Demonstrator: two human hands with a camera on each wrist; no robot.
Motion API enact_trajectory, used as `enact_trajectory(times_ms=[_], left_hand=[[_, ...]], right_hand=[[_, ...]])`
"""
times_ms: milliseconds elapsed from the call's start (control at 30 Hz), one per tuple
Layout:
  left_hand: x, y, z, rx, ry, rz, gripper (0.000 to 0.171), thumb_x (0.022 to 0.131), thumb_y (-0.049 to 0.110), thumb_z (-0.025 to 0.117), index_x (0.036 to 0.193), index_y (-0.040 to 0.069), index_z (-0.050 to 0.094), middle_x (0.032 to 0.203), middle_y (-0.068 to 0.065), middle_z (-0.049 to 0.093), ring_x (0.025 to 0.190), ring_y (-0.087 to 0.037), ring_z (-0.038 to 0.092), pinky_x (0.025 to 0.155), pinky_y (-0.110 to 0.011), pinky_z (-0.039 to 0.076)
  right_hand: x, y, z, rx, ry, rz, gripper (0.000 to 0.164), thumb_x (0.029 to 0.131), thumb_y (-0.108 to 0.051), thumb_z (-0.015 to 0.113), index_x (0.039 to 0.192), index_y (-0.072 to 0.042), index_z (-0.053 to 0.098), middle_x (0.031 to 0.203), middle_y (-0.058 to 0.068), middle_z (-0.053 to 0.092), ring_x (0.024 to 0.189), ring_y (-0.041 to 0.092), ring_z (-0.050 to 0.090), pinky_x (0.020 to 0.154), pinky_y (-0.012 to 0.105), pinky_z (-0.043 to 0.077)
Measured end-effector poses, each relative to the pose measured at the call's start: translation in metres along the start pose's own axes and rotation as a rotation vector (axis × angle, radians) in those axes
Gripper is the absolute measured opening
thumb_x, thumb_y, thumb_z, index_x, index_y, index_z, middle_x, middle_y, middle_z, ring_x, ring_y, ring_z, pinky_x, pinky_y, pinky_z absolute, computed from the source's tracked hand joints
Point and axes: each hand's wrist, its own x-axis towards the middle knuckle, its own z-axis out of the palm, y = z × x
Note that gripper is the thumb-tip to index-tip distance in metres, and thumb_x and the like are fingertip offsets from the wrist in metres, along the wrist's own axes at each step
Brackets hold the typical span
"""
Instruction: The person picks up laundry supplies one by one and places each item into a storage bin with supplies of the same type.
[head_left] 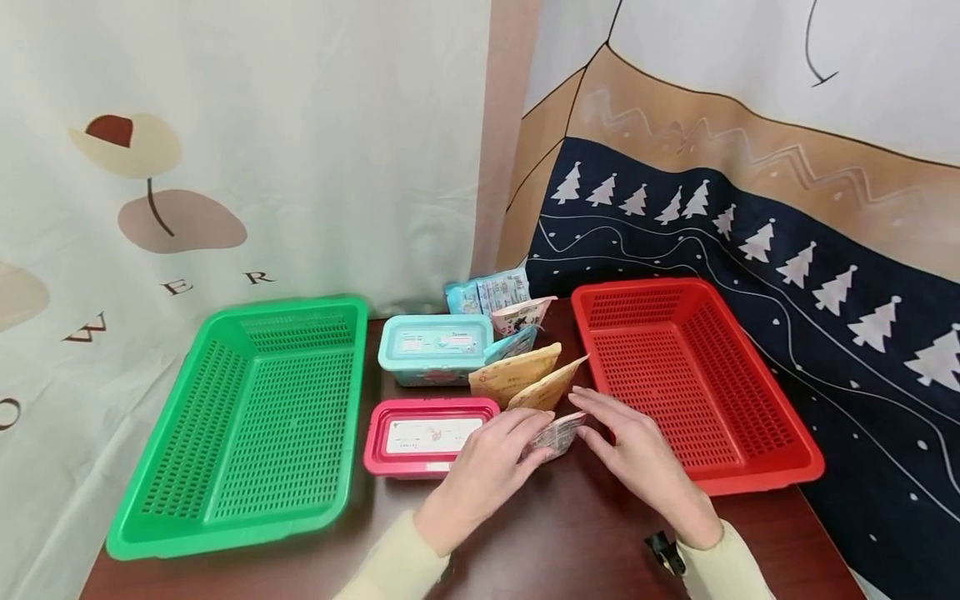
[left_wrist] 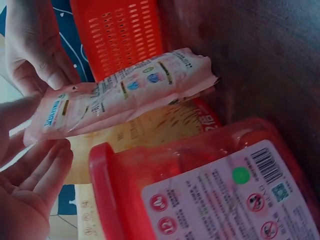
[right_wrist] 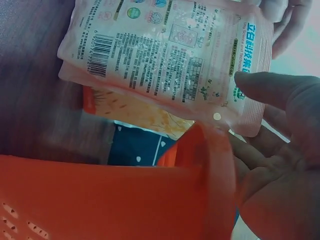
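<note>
Between both hands a pale pink printed pouch (head_left: pixel 561 435) stands upright; whether its base touches the table I cannot tell. My left hand (head_left: pixel 487 454) pinches its top edge at the left, thumb and fingers on opposite faces. At the other top corner my right hand (head_left: pixel 645 454) pinches it too, the thumb (right_wrist: pixel 260 87) on the printed face. Right behind stand two yellow-tan pouches (head_left: pixel 517 374). A pink-lidded box (head_left: pixel 431 435) is left of the pouch, partly covered by my left hand.
A turquoise-lidded box (head_left: pixel 437 337) sits behind the pink one. Farther back stand a blue pouch (head_left: pixel 513 342), a pink pouch (head_left: pixel 521 315) and a blue packet (head_left: pixel 489 292). A green basket (head_left: pixel 352 400) is on the left, a red basket (head_left: pixel 772 482) on the right.
</note>
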Motion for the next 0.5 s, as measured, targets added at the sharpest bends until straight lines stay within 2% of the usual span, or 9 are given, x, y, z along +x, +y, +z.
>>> enact_trajectory(times_ms=[233,367,500], left_hand=[[-0.001,-0.003,0.005,-0.028,-0.016,-0.092,0.025,0.088,0.006,0.082,0.112,0.008,0.075,0.104,-0.003,0.075,0.093,-0.017,0.072,0.080,-0.032,0.059],[-0.002,-0.005,0.009,-0.038,0.030,-0.082,0.019,0.087,0.002,0.082,0.104,0.009,0.077,0.097,-0.002,0.075,0.087,-0.016,0.073,0.077,-0.031,0.059],[-0.004,-0.008,0.013,-0.042,0.080,-0.052,0.022,0.083,-0.003,0.084,0.102,0.007,0.077,0.094,-0.003,0.075,0.084,-0.017,0.073,0.076,-0.030,0.060]], right_hand=[[0.000,0.002,0.003,0.000,0.044,-0.018,0.037,0.087,-0.003,0.082,0.123,-0.008,0.075,0.124,0.007,0.073,0.115,0.024,0.070,0.092,0.043,0.057],[0.002,0.003,0.005,0.007,0.051,-0.016,0.028,0.087,0.001,0.080,0.113,-0.012,0.078,0.114,0.002,0.075,0.105,0.019,0.073,0.086,0.039,0.059],[0.003,0.005,0.005,-0.005,0.057,-0.024,0.026,0.086,0.006,0.078,0.104,-0.012,0.078,0.104,-0.002,0.076,0.094,0.018,0.074,0.078,0.038,0.060]])
